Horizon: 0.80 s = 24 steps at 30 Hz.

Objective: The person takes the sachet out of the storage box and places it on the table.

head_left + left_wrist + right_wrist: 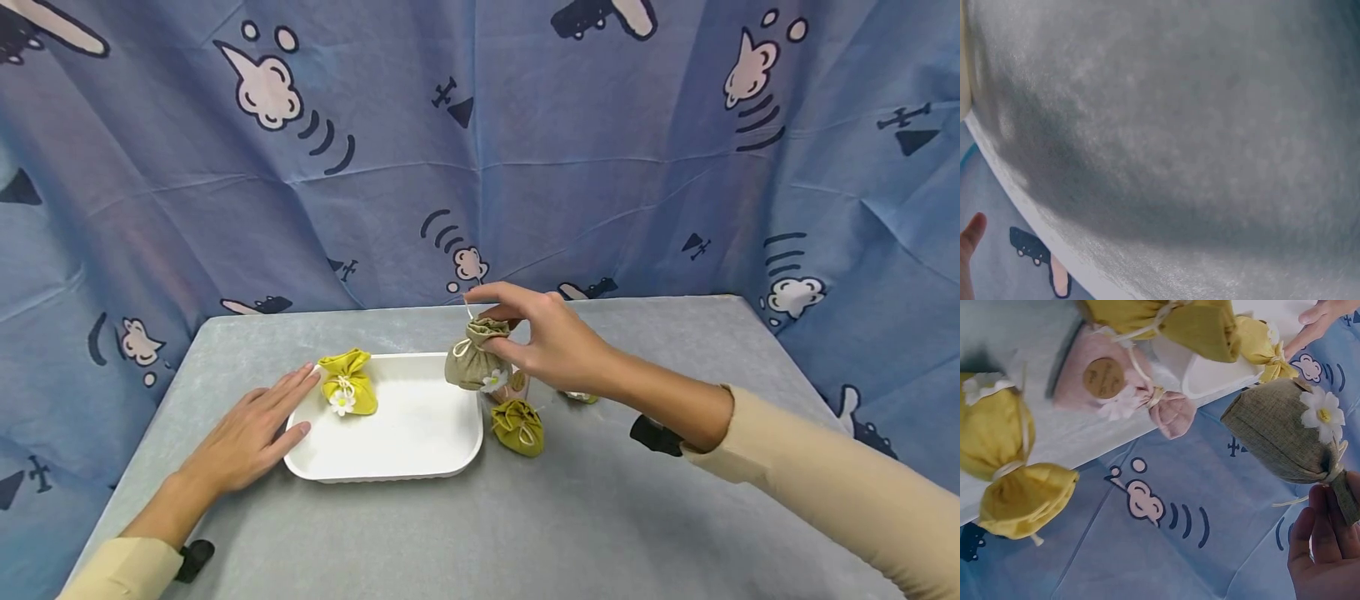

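Okay, so the grey table is seen closest, then the left hand, laid with straight fingers and the thumb apart along the left rim of the white tray. A yellow pouch is parked inside near those fingertips; whether it's touched can't be told. Just outside the tray's right end, a mustard pouch is seen on the table. Beyond it, a grey-green pouch is held up around the tray's right edge, pinched at its gathered neck by the right hand.

What could go wrong: only soft cloth is gripped, so if the pinch is loosened too soon, the pouch could probably be dropped across the rim. The mustard one might get knocked if the hand is swung low.

In the head view, the pink pouch is mostly hidden and another yellow one is nearly covered by the right arm; both are shown plainly from the right wrist, round label included. From the left wrist, mostly table is caught. Farthest back, the patterned blue curtain is hung.
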Tool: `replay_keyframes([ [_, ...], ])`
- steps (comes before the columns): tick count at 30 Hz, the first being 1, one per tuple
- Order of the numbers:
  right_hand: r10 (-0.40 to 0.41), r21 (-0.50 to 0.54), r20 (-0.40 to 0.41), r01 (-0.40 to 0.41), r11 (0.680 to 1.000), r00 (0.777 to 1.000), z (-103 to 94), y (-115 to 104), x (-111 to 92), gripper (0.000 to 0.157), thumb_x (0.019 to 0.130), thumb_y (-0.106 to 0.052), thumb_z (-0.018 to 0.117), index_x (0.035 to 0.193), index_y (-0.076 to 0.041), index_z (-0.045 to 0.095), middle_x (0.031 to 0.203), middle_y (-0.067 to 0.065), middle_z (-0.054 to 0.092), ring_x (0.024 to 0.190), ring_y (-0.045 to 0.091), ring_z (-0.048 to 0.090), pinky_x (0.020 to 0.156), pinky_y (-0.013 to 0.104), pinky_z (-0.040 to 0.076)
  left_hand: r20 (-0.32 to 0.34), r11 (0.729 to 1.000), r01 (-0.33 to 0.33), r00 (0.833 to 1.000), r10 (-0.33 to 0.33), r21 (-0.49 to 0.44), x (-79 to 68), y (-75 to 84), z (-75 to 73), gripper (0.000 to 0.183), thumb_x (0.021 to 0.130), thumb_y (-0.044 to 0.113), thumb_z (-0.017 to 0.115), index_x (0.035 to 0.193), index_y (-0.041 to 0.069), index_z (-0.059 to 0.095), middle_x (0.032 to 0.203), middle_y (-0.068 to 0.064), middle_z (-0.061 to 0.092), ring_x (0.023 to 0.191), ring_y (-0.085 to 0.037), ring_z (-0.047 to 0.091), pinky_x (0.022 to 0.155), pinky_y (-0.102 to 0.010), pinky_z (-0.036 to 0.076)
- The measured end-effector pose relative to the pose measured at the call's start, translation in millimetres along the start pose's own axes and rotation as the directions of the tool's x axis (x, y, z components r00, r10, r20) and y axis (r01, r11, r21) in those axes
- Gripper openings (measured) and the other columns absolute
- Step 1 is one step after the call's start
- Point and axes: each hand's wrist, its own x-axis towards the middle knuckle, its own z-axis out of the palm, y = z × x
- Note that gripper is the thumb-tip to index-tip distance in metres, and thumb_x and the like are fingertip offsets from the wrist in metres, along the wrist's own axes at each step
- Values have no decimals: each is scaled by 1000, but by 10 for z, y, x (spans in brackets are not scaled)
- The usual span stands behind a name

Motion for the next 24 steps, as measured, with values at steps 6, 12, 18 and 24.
replay_keyframes([
  [6, 36, -64, -15, -37, 997, 999, -101, 42, -81, 56, 84, -1, 77, 135, -13, 58, 107, -2, 75, 100, 13, 70, 93, 52, 26, 7, 1000, 3, 1000, -3, 1, 1, 1, 2, 68, 101, 32, 56, 159, 16, 25, 163, -8, 27, 141, -36, 39, 102, -60, 36],
  [12, 48, -52, -30, -50, 997, 998, -197, 123, -164, 57, 82, 6, 76, 134, -9, 59, 115, 6, 72, 101, 18, 70, 87, 39, 53, 7, 1000, 0, 1000, 0, 1, 4, 1, 4, 68, 101, 32, 56, 160, 16, 25, 163, -8, 27, 141, -36, 39, 101, -59, 36],
  [18, 74, -86, -48, -77, 993, 996, -281, 206, -270, 55, 83, 6, 76, 132, -10, 59, 110, 4, 74, 95, 17, 69, 74, 35, 55, 0, 1000, -1, 1000, 1, 4, 3, -8, 12, 68, 101, 32, 56, 159, 16, 26, 163, -7, 27, 141, -36, 39, 102, -59, 36],
  [24, 153, -100, -45, -157, 983, 987, -316, 283, -383, 54, 83, 5, 76, 133, -9, 59, 107, 6, 74, 95, 20, 69, 78, 42, 55, -12, 1000, -7, 1000, 7, 4, 0, -15, 23, 68, 100, 31, 58, 158, 13, 29, 162, -8, 28, 140, -36, 40, 100, -60, 37],
])
